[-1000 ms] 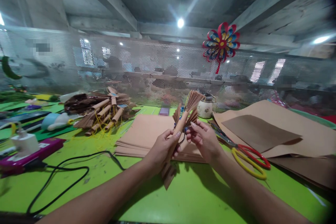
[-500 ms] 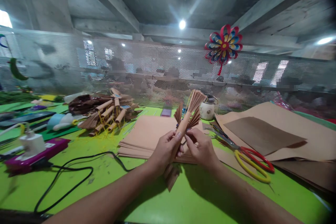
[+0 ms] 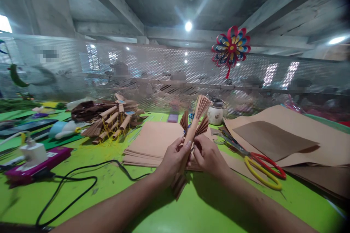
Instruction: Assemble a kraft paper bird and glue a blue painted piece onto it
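A brown paper craft [image 3: 192, 128] with a rolled tube body, pleated fans at its top and sides and a pleated lower end is held upright, slightly tilted, over the table. My left hand [image 3: 175, 158] is closed around the tube's lower half, thumb on the front. My right hand [image 3: 209, 154] is closed at the tube's right side, just below the right fan. Its fingertips pinch close against the craft, and any small piece between them is hidden. Behind and under the craft lies a stack of brown paper sheets [image 3: 153, 138].
Scissors [image 3: 262, 171] with red and yellow handles lie at right beside large brown sheets [image 3: 276, 140]. Several similar paper crafts [image 3: 115, 120] with yellow threads are piled at left. A purple power strip [image 3: 38, 164] trails a black cable [image 3: 95, 182]. A white jar [image 3: 216, 113] stands behind.
The craft has turned a little more upright, with its top shifted slightly left. My right hand's fingers have curled in closer against its side. The left hand keeps its grip.
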`<state>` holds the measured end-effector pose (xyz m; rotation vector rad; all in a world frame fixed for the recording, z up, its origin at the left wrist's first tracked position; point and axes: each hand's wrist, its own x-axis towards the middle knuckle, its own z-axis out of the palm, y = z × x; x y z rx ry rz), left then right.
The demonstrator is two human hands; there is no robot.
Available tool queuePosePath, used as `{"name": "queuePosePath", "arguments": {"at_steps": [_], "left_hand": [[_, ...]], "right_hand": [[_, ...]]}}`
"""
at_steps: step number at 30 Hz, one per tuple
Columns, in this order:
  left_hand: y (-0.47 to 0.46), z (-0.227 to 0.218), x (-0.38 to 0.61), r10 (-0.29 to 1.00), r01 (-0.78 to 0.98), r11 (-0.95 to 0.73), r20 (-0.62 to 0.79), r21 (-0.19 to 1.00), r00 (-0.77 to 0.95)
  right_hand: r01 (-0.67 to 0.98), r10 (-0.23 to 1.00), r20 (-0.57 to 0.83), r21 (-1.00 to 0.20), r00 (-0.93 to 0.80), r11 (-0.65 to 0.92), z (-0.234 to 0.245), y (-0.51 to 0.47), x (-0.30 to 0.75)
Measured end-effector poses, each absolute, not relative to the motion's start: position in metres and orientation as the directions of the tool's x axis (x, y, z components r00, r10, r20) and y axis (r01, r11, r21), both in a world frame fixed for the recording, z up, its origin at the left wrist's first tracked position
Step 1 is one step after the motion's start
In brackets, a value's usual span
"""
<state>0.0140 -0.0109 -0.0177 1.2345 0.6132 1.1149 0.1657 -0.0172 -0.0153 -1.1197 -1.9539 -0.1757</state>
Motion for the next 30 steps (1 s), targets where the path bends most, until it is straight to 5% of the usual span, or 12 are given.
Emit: {"name": "queuePosePath", "arguments": {"at_steps": [6, 13, 30], "left_hand": [[-0.009, -0.014, 0.01, 0.914, -0.357, -0.019, 0.161, 0.934, 0.371], [-0.005, -0.007, 0.006, 0.945, -0.423, 0.01, 0.13, 0.906, 0.3], [0.004, -0.004, 0.001, 0.947, -0.496, 0.146, 0.024, 0.856, 0.319]], "right_hand": [[0.762, 0.612, 0.769, -0.28, -0.187, 0.584, -0.012, -0.018, 0.165], [0.539, 0.765, 0.642, -0.662, 0.048, 0.522, -0.008, -0.006, 0.175], [0.327, 0.839, 0.475, -0.774, -0.266, 0.542, -0.025, -0.013, 0.152]]}}
